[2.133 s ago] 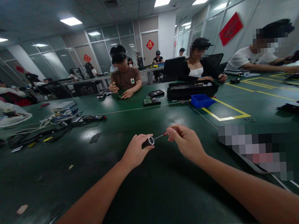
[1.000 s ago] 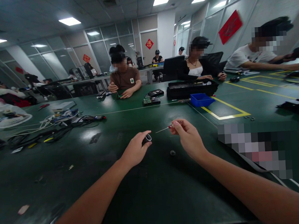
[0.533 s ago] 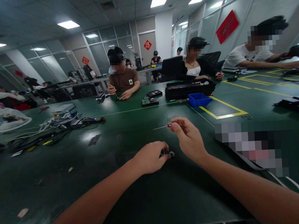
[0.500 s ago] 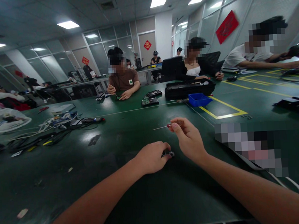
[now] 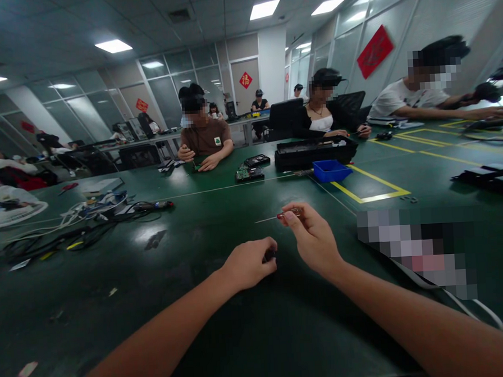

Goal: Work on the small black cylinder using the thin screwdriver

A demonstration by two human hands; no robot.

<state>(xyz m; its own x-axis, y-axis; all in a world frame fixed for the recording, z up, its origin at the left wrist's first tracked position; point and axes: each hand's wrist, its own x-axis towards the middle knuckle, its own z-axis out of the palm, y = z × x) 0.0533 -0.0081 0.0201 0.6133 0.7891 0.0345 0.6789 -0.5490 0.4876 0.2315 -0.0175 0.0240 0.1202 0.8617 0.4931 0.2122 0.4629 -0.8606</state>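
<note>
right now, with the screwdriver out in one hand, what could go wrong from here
The screwdriver in the right hand points leftward, its bare shaft close to the left hand in this view, so a slip might poke that hand. The dark piece is mostly hidden in the left hand; if the grip is loose, it could drop onto the green table.

Beyond the screwdriver [image 5: 280,215], hard drives [image 5: 249,175] lie on the table [image 5: 225,336] between cables [image 5: 97,223] and bin [image 5: 331,172]
</note>
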